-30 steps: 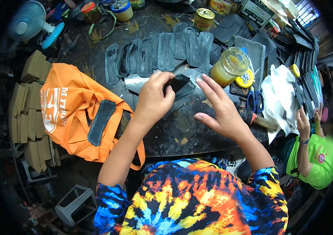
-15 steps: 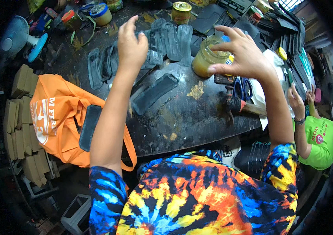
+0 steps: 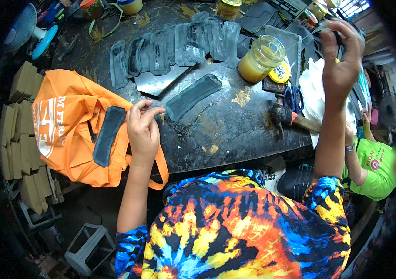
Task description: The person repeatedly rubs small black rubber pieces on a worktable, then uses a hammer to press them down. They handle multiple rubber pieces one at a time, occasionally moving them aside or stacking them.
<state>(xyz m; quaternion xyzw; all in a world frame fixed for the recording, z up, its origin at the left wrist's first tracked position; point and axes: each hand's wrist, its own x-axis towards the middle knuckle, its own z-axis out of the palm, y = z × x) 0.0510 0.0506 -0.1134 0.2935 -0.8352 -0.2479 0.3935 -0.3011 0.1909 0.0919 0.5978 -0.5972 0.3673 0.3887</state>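
Observation:
My left hand point(image 3: 143, 130) rests at the front of the black worktable point(image 3: 235, 135), fingertips pinched at the near end of a dark rubber strip point(image 3: 193, 95) that lies diagonally on it. My right hand point(image 3: 342, 60) is raised high at the right, closed on a small dark object that I cannot make out. A thin shiny strand runs from that hand toward the open jar of yellow glue point(image 3: 261, 58). The jar's yellow lid point(image 3: 279, 72) lies beside it.
Several dark strips point(image 3: 174, 44) lie in a row at the back, behind a metal plate point(image 3: 156, 83). Hammer point(image 3: 286, 116) and blue scissors point(image 3: 293, 97) lie right. An orange bag point(image 3: 67, 130) carries another strip point(image 3: 107, 135). Tan blocks point(image 3: 16, 139) are stacked left. A person in green point(image 3: 375, 162) sits right.
My left hand has come down from the back row to the near end of the diagonal strip. My right hand has risen farther right, away from the jar.

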